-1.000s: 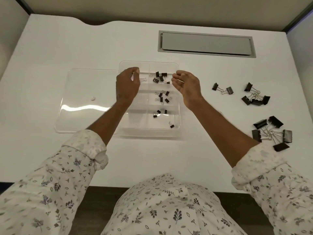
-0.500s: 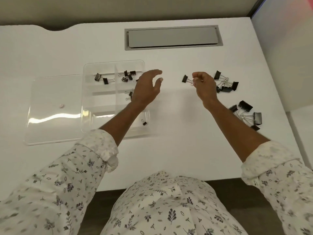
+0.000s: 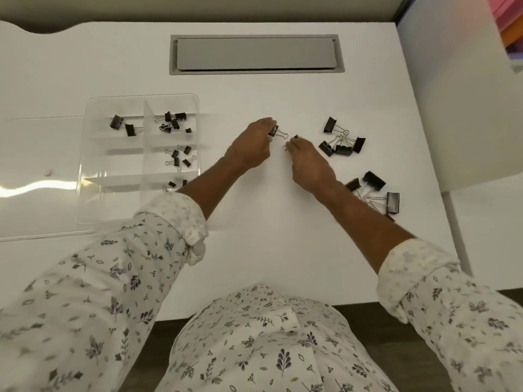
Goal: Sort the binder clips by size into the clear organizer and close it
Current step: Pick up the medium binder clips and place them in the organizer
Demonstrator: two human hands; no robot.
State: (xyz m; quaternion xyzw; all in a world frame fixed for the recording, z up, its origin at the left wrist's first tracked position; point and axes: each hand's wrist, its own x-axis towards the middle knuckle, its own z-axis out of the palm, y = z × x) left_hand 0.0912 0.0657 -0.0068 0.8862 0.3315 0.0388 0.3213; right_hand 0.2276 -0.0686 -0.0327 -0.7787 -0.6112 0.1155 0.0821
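Since unsorted clips (image 3: pixel 342 144) lie right of organizer (image 3: pixel 85 165), both grips work there: left grip (image 3: pixel 252 147) pinches clip A (image 3: pixel 273 131), right grip (image 3: pixel 310 162) pinches clip B (image 3: pixel 295 136), held close together; likely size-matching before transfer.

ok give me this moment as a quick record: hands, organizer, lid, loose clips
left hand: pinches a black binder clip
right hand: pinches a second clip, mostly hidden by its fingers
organizer: open, with clips in the far left compartment and down the right column
lid: flat on the table, left of the organizer
loose clips: two piles right of the hands, far pile and near pile
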